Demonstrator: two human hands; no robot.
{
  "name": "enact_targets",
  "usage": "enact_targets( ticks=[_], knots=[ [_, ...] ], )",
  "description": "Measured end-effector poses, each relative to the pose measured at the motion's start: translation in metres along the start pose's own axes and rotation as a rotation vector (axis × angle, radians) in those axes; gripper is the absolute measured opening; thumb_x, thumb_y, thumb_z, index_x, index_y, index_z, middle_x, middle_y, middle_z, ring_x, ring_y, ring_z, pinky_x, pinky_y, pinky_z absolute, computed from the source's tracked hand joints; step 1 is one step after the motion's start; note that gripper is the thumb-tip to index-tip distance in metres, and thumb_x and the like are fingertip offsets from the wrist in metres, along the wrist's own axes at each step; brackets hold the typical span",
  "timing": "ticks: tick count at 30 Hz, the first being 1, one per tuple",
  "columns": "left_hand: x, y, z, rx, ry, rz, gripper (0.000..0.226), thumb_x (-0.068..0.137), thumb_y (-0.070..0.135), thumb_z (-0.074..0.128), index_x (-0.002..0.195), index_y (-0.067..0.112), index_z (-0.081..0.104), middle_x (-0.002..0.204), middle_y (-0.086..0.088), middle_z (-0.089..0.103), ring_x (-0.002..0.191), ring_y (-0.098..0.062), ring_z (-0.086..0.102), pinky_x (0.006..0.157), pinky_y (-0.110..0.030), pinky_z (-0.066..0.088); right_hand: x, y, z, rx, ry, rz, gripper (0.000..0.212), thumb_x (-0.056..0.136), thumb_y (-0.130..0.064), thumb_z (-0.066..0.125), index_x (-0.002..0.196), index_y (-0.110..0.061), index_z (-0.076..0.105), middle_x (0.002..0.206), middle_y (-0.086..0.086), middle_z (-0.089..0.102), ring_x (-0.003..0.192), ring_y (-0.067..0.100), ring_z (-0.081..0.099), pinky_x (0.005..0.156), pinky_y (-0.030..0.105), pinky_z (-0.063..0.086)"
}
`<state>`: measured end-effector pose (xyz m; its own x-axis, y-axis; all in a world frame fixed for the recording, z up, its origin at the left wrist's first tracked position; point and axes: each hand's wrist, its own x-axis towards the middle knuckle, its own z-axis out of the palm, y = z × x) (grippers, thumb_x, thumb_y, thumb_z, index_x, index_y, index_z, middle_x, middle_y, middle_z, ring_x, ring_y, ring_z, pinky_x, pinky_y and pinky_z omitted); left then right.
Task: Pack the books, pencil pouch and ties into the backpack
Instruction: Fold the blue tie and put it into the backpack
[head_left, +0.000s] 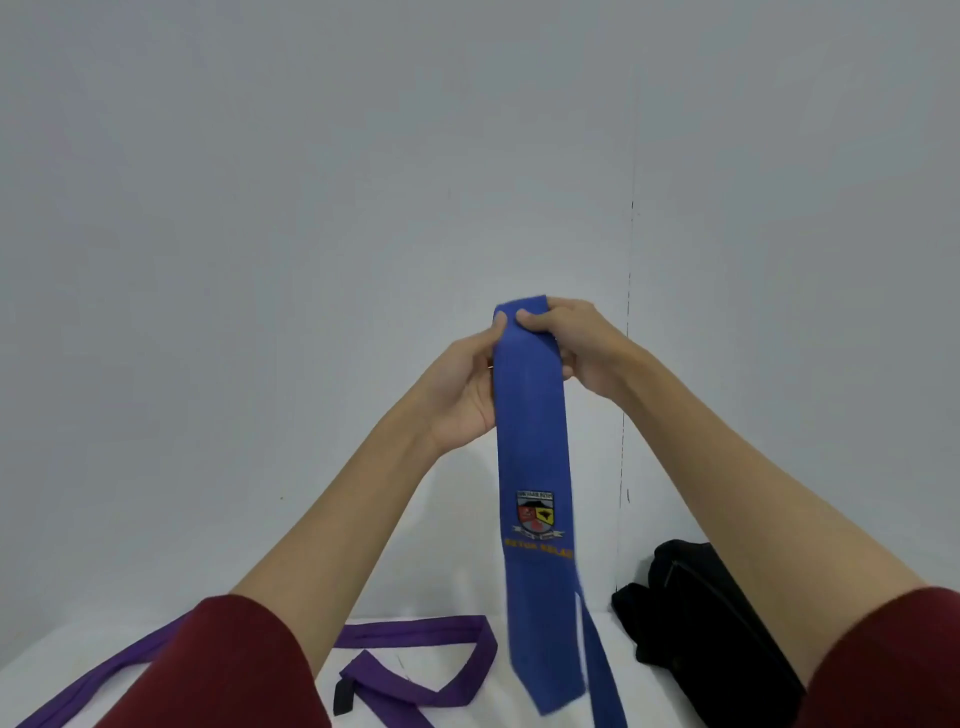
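Above white table, blue tie (535, 457) – top pinched between fingers (524, 315)

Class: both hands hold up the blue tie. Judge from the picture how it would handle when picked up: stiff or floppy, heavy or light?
Probably floppy: the blue tie hangs straight down from the left hand and right hand. Likely light, since fingertips pinching its top seem enough. Its narrow tail may dangle and snag.
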<state>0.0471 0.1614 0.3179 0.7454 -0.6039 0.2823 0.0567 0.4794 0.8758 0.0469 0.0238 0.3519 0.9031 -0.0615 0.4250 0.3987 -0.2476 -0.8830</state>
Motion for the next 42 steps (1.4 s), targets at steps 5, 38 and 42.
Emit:
enact_targets(
  ticks=[5, 38, 42],
  knots=[
    [0.008, -0.008, -0.006, 0.038, 0.192, -0.017, 0.025, 0.096, 0.003, 0.044, 0.118, -0.004, 0.055, 0.097, -0.014, 0.067, 0.085, -0.021, 0.065, 0.074, -0.029, 0.055, -0.015, 0.013, 0.0, -0.292, -0.008, 0.142, 0.054, 0.091, -0.057, 0.047, 0.09, -0.006, 0.064, 0.073, 0.005, 0.066, 0.061, 0.019, 0.063, 0.065, 0.03, 0.05],
    [0.011, 0.013, -0.03, 0.159, 0.306, 0.077, 0.036, 0.095, -0.008, 0.037, 0.128, 0.002, 0.048, 0.115, -0.01, 0.063, 0.086, -0.022, 0.067, 0.072, -0.03, 0.054, -0.054, 0.104, -0.003, -0.781, -0.627, 0.3, 0.016, 0.082, -0.025, 0.071, 0.076, -0.022, 0.057, 0.096, 0.001, 0.061, 0.084, 0.013, 0.052, 0.074, 0.025, 0.039],
    [0.011, 0.012, -0.024, 0.258, 0.288, 0.075, 0.035, 0.095, -0.008, 0.038, 0.125, 0.005, 0.051, 0.112, -0.007, 0.064, 0.087, -0.02, 0.067, 0.074, -0.029, 0.055, -0.052, 0.092, 0.006, -0.271, -0.324, 0.142, 0.047, 0.076, -0.049, 0.068, 0.115, -0.026, 0.056, 0.11, -0.006, 0.065, 0.101, 0.011, 0.061, 0.082, 0.027, 0.045]
  ],
)
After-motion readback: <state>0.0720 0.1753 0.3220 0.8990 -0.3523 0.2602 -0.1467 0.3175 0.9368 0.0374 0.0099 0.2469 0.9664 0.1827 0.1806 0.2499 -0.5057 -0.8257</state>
